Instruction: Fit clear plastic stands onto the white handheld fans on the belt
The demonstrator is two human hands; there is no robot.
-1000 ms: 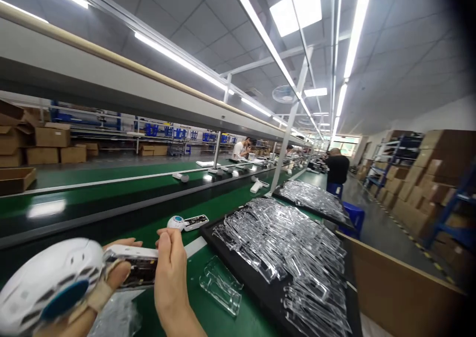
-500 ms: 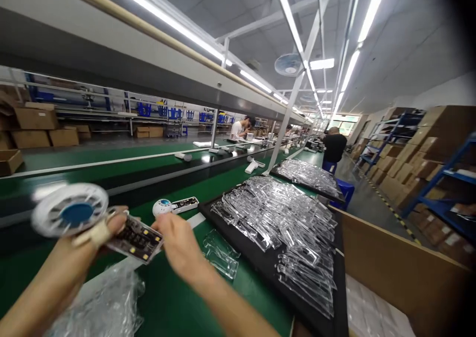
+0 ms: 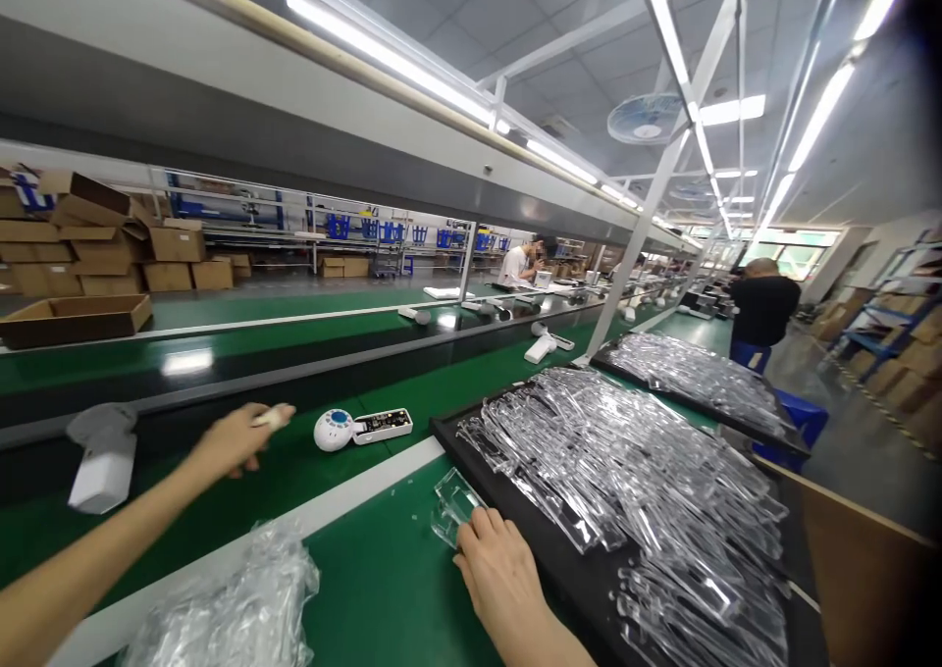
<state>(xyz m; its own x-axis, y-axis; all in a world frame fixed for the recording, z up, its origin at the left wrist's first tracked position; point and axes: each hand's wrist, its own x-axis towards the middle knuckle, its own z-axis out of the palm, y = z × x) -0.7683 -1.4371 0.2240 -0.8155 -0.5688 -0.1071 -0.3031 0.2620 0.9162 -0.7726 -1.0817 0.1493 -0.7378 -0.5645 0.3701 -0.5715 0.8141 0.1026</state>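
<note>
Circuit board [image 3: 386, 423] near left hand [image 3: 234, 439], any lettering illegibly small

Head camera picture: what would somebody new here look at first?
Probably the shiny heap of clear plastic pieces on the black tray at the right. Next, the white device with a round head, blue centre and open handle, on the green surface left of the tray. Then the bare right hand, at a loose clear plastic piece beside the tray.

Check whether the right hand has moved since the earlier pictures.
Yes: judged against the black tray, the right hand has shifted rightward and closer to it, now at the clear plastic pieces beside its edge.
</note>
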